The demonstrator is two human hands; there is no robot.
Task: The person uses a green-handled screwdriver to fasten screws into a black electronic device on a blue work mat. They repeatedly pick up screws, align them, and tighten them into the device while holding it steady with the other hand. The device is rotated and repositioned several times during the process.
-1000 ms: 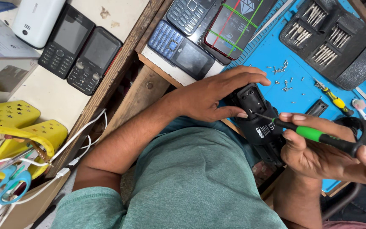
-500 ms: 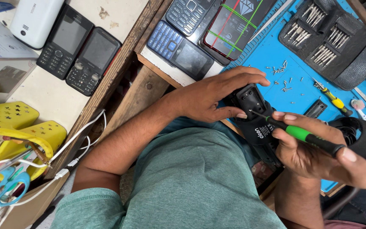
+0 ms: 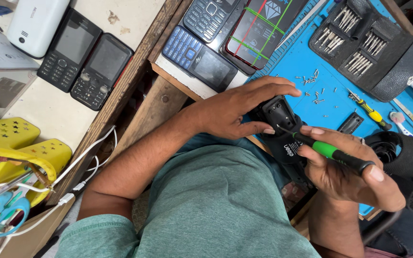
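On the blue mat (image 3: 340,95), loose screws (image 3: 311,88) scattered just beyond the left hand, a black bit case (image 3: 369,45) lying open farther back, a yellow-handled driver (image 3: 371,111) to its near side. Beside the mat's left edge, three phones (image 3: 225,36) stacked and overlapping on the tabletop (image 3: 178,79); two black keypad phones (image 3: 84,59) and a white device (image 3: 37,21) well apart on a lower pale shelf (image 3: 39,110). Near the left frame edge, yellow plastic parts (image 3: 20,148), white cables (image 3: 92,162) and blue-handled scissors (image 3: 5,215). At the mat's near edge, a black phone (image 3: 283,129), partly hidden under both hands. Left hand (image 3: 244,107) laid palm-down over the phone, fingers spread flat, thumb pressed along its near side, forearm stretched across a green shirt (image 3: 216,205). Right hand (image 3: 350,167) curled closed round a green-and-black screwdriver (image 3: 331,152), index finger along the shaft, tip resting on the phone's back next to the left thumb. Right of the right hand, a black round object (image 3: 402,153), kind unclear.
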